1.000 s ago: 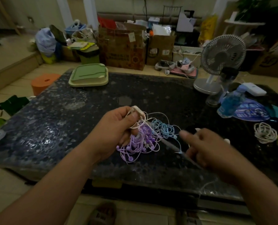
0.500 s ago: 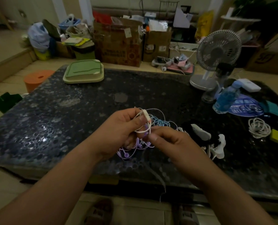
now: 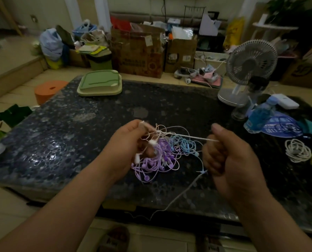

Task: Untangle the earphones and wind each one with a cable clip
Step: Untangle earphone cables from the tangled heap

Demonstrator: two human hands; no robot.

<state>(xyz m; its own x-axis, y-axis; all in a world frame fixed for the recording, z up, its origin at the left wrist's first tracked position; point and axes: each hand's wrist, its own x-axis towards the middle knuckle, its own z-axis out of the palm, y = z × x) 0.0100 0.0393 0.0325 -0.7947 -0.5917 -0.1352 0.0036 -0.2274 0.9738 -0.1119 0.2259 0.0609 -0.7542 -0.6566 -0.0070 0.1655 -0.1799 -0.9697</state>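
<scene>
- Head view: cardboard boxes [image 3: 140, 51] at the upper centre of the frame are seen stuffed with papers and bags; what exactly lies in them cannot be told.
- A green lidded tray [image 3: 99, 85] is set on the dark table [image 3: 60, 139], upper left; its contents are hidden.
- A tangle of earphones [image 3: 162, 153], purple, blue and white, is held at the centre of the frame, just above the table.
- The left hand [image 3: 127, 151] is closed on the tangle, with white cable pinched at the fingertips.
- The right hand [image 3: 224, 160] is curled into a fist around one white cable [image 3: 188, 136], which is drawn taut from the tangle.
- A loose strand trails below the table edge.
- A white coil [image 3: 298, 150] lies at the right.
</scene>
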